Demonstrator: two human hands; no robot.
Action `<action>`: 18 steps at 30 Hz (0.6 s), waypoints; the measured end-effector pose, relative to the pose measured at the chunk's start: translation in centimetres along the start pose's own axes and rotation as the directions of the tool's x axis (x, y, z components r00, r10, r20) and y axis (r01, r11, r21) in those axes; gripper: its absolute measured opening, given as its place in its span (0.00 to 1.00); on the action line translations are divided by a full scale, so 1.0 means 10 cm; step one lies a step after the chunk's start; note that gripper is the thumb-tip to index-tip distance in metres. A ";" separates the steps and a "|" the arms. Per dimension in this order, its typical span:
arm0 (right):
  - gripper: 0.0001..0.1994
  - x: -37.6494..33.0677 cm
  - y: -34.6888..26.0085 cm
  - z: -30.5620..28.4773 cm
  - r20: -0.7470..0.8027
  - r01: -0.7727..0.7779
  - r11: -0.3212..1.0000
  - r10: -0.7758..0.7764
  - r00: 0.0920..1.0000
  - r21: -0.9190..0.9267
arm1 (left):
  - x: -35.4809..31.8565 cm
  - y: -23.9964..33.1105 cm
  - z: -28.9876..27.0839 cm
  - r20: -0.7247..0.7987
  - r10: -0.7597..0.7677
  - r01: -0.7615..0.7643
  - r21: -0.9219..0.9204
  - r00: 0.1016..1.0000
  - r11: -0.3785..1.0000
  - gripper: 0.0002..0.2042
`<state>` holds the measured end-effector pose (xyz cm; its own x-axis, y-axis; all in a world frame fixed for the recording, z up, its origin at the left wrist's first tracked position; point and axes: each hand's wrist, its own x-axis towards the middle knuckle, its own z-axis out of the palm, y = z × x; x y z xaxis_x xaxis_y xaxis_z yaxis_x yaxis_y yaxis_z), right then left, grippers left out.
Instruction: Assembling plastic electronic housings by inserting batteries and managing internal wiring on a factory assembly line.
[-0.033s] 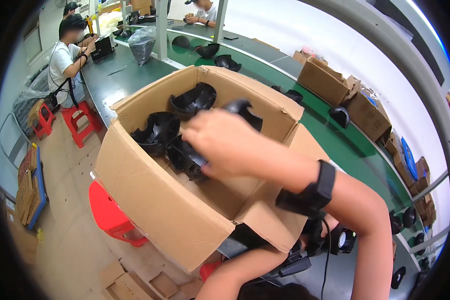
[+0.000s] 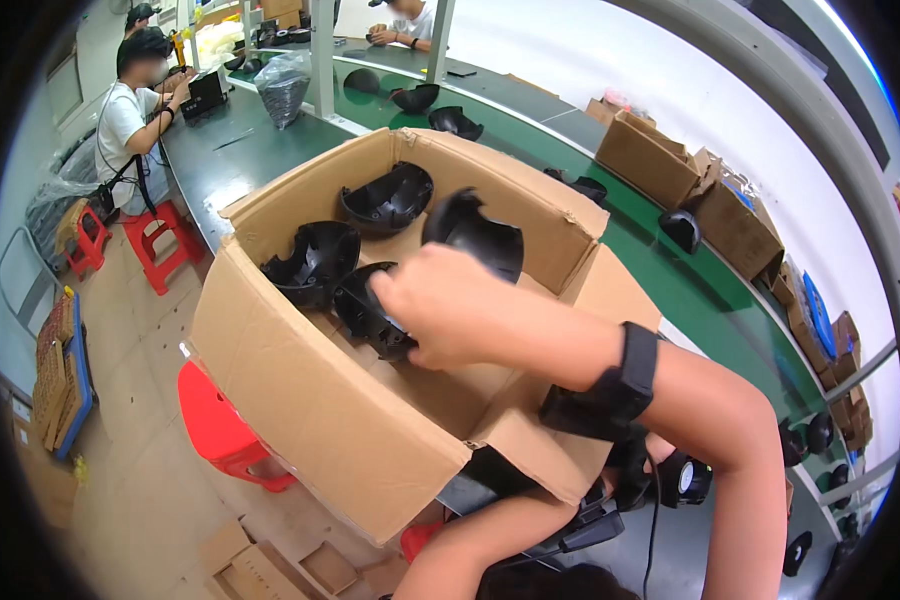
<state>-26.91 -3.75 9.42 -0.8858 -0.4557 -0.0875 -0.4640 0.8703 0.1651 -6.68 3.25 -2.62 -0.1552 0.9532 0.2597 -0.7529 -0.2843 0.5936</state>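
Observation:
A large open cardboard box [image 2: 300, 400] holds several black curved plastic shells. My right hand [image 2: 460, 310], with a black strap on its wrist, reaches into the box from the right and grips one black shell [image 2: 365, 310] near the box's middle. Other shells lie at the back [image 2: 390, 195], to the left [image 2: 315, 260] and just behind my hand [image 2: 480, 235]. My left forearm [image 2: 480, 545] comes up from the lower edge under the box's near flap. The box hides my left hand.
The box rests on a red stool [image 2: 220, 425]. A green conveyor [image 2: 670, 290] curves past on the right with black shells and cardboard boxes [image 2: 650, 150] beside it. A seated person [image 2: 130, 115] works at the far left near red stools [image 2: 160, 235]. Flattened cardboard [image 2: 260, 570] lies on the floor.

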 end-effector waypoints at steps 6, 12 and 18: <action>0.18 -0.15 0.40 0.03 -0.217 0.031 0.854 0.097 0.971 0.519 | 0.03 0.04 -0.03 -0.031 0.079 -0.076 0.088 0.996 0.993 0.05; 0.15 -1.71 0.63 -0.63 -0.712 0.287 0.697 0.450 0.539 0.658 | 0.14 -0.07 -0.06 -0.030 0.199 -0.185 0.256 0.980 0.949 0.05; 0.20 -3.80 0.07 -0.19 -0.515 0.624 0.208 0.777 0.362 0.753 | 0.33 -0.17 -0.06 0.157 0.470 -0.425 0.721 0.869 0.546 0.12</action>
<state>6.41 13.76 14.76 -0.6820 0.4148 0.6023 -0.6485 0.0377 -0.7603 -6.27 6.93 -3.19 -0.3883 0.6784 0.6236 0.1161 -0.6354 0.7635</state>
